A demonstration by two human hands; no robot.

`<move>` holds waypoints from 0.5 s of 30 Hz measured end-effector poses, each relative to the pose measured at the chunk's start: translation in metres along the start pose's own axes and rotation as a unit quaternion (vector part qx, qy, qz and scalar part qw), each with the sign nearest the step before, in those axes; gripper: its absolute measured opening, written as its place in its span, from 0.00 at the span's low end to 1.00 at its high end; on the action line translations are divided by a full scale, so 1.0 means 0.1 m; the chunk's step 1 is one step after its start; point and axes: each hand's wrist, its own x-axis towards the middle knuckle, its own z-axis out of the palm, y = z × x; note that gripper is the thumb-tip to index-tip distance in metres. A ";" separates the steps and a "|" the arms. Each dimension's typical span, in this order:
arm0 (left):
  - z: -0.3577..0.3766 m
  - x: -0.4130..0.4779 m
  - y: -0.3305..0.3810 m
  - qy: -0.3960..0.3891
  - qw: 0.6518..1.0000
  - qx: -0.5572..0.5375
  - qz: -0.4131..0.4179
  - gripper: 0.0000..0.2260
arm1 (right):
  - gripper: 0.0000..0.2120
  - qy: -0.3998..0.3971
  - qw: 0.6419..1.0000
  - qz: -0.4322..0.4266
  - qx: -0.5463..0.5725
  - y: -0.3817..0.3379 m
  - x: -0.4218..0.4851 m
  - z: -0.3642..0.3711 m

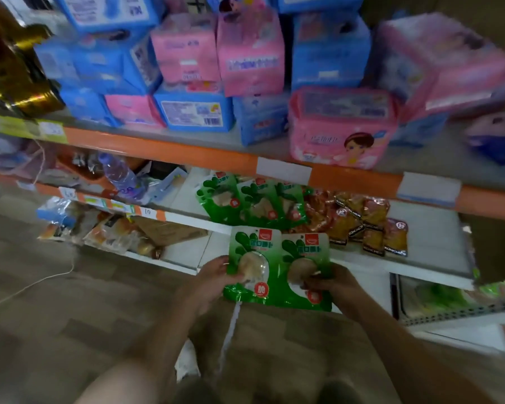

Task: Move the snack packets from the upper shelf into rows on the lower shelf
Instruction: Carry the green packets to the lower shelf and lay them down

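Two green snack packets are held side by side in front of the shelves. My left hand (213, 279) grips the left green packet (252, 263) by its lower left edge. My right hand (331, 282) pinches the right green packet (305, 258) near its middle. Behind them, on the white middle shelf (432, 243), three more green packets (251, 201) stand in a row. Beside those lies a pile of orange and yellow snack packets (359, 223). A lower white shelf (187, 252) shows under the held packets.
The orange-edged top shelf (164, 150) carries blue and pink packs (251, 53). A water bottle (120, 173) and clutter lie at the left of the middle shelf. Bread bags (105, 231) sit lower left. A wire basket (449, 304) is at right. A white cord crosses the wooden floor (56, 316).
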 end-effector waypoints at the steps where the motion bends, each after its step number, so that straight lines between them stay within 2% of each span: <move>1: -0.11 0.16 -0.13 -0.009 1.000 -0.003 -0.007 0.25 | 0.19 -0.001 1.000 0.005 -0.006 0.14 0.11 0.08; 3: -0.27 0.41 -0.40 -0.017 1.000 0.002 -0.019 0.29 | 0.18 0.001 1.000 0.015 -0.022 0.44 0.31 0.26; 6: -0.47 0.74 -0.78 -0.035 0.999 0.002 -0.037 0.26 | 0.18 0.013 0.999 0.023 -0.033 0.88 0.63 0.48; 9: -0.63 1.15 -1.13 -0.033 0.998 0.014 -0.048 0.36 | 0.19 0.031 0.999 0.034 0.003 1.29 1.01 0.62; 12: -0.73 1.63 -1.44 -0.037 0.998 0.024 -0.037 0.35 | 0.29 0.038 0.998 0.037 0.045 1.64 1.39 0.72; 15: -0.77 2.15 -1.77 -0.018 0.999 0.031 -0.012 0.30 | 0.35 0.044 0.999 0.008 0.027 1.96 1.83 0.78</move>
